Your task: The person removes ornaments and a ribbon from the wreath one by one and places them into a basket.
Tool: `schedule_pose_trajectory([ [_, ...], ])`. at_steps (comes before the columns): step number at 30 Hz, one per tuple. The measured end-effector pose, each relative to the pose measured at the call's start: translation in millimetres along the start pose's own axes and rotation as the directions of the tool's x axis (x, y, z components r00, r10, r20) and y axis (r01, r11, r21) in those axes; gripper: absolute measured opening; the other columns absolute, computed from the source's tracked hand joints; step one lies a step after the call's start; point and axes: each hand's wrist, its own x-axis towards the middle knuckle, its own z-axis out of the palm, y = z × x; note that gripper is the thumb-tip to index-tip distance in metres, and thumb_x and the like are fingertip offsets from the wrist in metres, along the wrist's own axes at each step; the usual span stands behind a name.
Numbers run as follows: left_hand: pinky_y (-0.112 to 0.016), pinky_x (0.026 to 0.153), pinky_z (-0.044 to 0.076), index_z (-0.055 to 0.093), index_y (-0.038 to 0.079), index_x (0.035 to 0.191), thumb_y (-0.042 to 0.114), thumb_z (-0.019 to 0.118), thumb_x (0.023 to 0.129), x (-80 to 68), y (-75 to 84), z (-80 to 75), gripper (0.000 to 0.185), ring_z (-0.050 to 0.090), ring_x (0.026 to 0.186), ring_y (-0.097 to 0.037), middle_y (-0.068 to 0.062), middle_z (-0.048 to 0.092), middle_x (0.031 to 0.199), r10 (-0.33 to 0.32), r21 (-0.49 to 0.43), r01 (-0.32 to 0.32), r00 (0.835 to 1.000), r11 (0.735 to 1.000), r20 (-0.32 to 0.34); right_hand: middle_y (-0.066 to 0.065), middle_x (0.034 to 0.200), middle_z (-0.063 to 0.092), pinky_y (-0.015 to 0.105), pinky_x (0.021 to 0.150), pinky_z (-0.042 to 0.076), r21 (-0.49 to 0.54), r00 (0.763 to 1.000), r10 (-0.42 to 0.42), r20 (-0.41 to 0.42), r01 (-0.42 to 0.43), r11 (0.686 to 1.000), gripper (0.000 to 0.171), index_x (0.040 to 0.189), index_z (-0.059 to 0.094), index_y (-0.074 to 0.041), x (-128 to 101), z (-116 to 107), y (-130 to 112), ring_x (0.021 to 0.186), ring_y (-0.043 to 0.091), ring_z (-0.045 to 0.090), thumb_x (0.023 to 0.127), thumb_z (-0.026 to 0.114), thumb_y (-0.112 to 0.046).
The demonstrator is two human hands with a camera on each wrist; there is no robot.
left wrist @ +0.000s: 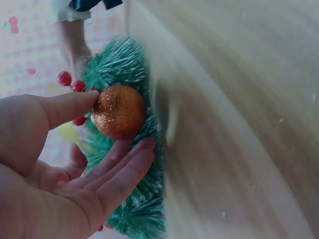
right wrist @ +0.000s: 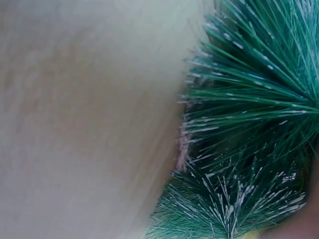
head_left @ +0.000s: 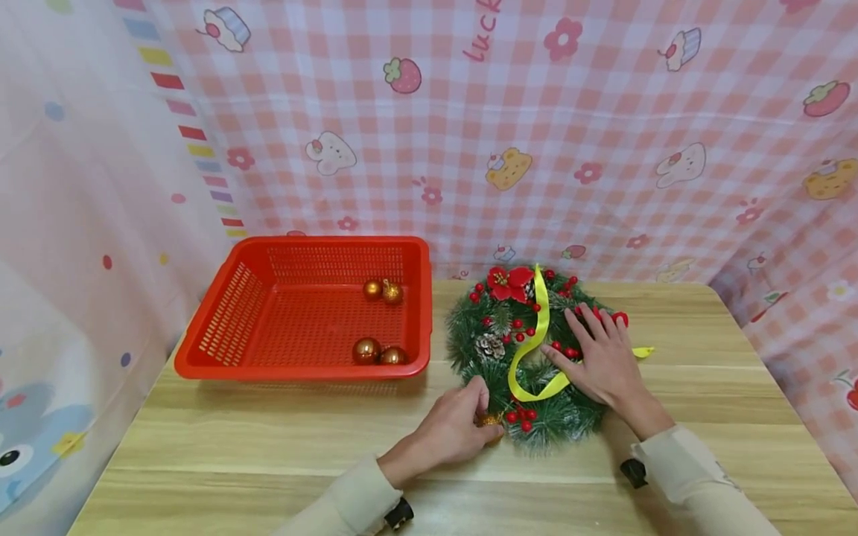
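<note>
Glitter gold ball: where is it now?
Head view: glitter gold ball sits at the wreath's lower-left edge, pinched by the left hand.

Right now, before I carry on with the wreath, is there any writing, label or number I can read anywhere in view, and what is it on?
"Luck": pink letters on the checked backdrop cloth, cut off by the top edge of the head view, so the word may run on.
Nothing readable on the red basket, the wreath, the gold ball or the table.
</note>
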Motion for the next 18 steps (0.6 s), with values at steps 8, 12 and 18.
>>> schedule_pose_trajectory([
  [8, -0.021, 0.066, 0.041, 0.049, 0.013, 0.095, 0.018, 0.084, 0.08, 1.0, -2.3, -2.0, 0.038, 0.048, 0.076, -0.009, 0.001, 0.054, 0.087, 0.059, -0.054, -0.065, 0.994, 0.996, -0.091, 0.026, 0.156, 0.031, 0.066, 0.115, 0.011, 0.002, 1.0, -0.01, 0.006, 0.01, 1.0, 0.082, 0.151, 0.04, -0.004, 2.0, -1.8, 3.2, 0.142, 0.052, 0.022, 0.093, 0.053, -0.062],
  [12, -0.022, 0.071, 0.042, 0.052, 0.013, 0.098, 0.016, 0.085, 0.078, 3.6, -4.1, -1.5, 0.039, 0.05, 0.081, -0.01, 0.003, 0.057, 0.089, 0.09, -0.061, -0.098, 0.989, 0.993, -0.12, 0.025, 0.156, 0.031, 0.066, 0.115, 0.012, 0.006, 1.0, -0.016, 0.008, 0.016, 1.0, 0.082, 0.15, 0.041, -0.005, 4.0, -1.2, 4.7, 0.142, 0.052, 0.022, 0.093, 0.053, -0.061],
  [18, -0.021, 0.071, 0.043, 0.054, 0.015, 0.1, 0.019, 0.087, 0.075, 5.6, -6.5, -1.5, 0.041, 0.05, 0.08, -0.009, 0.004, 0.055, 0.088, 0.107, -0.048, -0.114, 0.985, 0.992, -0.136, 0.025, 0.157, 0.029, 0.066, 0.115, 0.011, 0.015, 0.999, -0.012, 0.03, 0.012, 1.0, 0.082, 0.15, 0.041, -0.004, 6.4, -1.1, 5.6, 0.142, 0.052, 0.021, 0.093, 0.052, -0.062],
])
